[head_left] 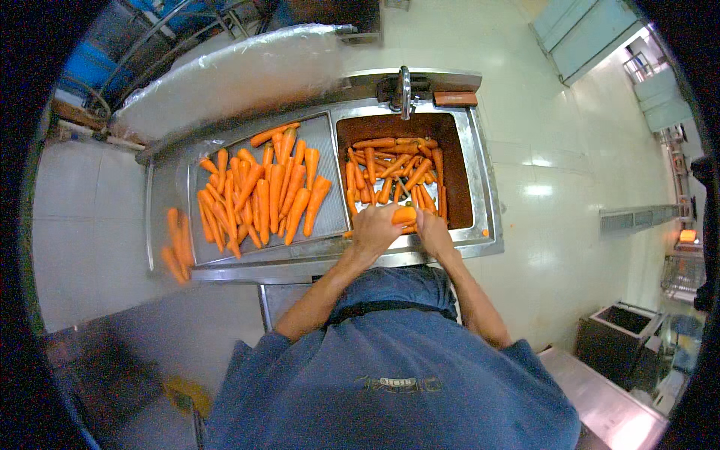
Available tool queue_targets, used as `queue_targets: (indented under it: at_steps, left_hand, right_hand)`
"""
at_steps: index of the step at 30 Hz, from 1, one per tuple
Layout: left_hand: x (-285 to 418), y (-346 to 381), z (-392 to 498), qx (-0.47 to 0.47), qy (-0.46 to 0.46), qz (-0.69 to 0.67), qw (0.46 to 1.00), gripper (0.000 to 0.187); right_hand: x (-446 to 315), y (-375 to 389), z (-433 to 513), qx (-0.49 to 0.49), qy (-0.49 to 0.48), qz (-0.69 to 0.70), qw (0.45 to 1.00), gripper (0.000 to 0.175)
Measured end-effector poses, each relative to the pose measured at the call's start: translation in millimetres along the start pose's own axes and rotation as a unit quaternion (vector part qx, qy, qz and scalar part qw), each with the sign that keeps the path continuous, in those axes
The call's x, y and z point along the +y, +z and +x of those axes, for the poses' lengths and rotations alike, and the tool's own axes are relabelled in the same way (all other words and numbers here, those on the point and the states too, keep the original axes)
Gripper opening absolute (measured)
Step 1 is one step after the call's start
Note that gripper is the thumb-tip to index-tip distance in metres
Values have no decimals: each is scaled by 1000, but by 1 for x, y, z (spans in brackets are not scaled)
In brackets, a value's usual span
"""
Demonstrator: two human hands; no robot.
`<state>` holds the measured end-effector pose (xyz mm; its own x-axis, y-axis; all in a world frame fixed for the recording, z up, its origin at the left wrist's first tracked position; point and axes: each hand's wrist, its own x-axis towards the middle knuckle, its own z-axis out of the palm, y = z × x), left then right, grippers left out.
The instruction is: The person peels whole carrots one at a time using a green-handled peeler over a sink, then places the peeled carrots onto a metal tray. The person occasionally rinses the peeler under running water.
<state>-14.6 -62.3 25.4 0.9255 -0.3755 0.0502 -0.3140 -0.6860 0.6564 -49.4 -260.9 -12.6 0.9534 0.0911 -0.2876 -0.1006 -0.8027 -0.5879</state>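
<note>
In the head view my left hand (378, 226) is closed around an orange carrot (404, 215), which it holds over the front edge of the sink. My right hand (432, 229) is at the carrot's other side with its fingers curled. Whether a tool sits in that hand is hidden. Below both hands, the steel sink basin (462, 191) holds many carrots (396, 163), some piled along its far wall. A thin stick-like thing (403, 187) lies among them near the drain.
Left of the basin, a heap of carrots (270, 191) lies on the ribbed drainboard (323, 146). More carrots (179, 244) are blurred at its left end. A chrome faucet (405, 93) rises behind the basin, beside a reddish-brown block (454, 99). A small orange piece (485, 232) rests on the right rim.
</note>
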Motion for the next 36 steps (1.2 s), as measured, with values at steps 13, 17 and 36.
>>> queue_targets:
  at_steps: [13,17,36]
  left_hand:
    - [-172,-92,-2,238,-240,36,940,48]
    - [-251,-143,10,308,-267,175,896,51]
    - [-156,-113,-65,307,-329,211,868,66]
  right_hand:
    - [60,52,28,85,-13,110,990,64]
    - [69,54,48,43,16,114,992,70]
    - [307,192,276,134,-175,-132,966,56]
